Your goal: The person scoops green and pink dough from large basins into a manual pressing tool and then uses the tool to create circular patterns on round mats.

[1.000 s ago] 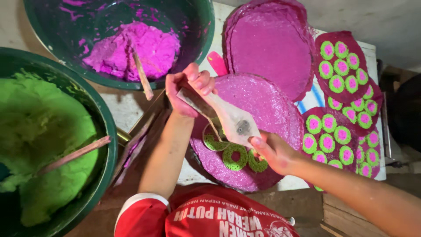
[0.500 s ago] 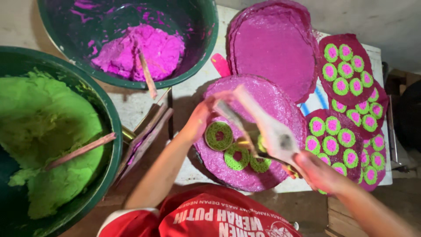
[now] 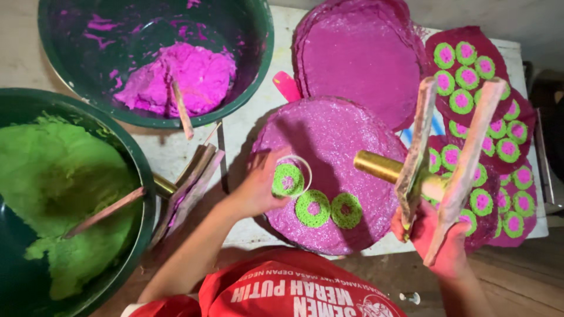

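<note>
Since the earlier frame, the left hand (image 3: 258, 191) has come down to the glittery pink tray (image 3: 329, 135), and the right hand (image 3: 437, 240) has lifted the two flat sticks (image 3: 446, 170) upright. In the head view, the left fingers pinch a thin ring mould (image 3: 289, 176) around a green-and-pink dough round (image 3: 287, 180) lying on the tray, near its front edge. The right hand is closed around both sticks. The dough looks soft and sticky, so it is better to hold the mould's rim.
</note>
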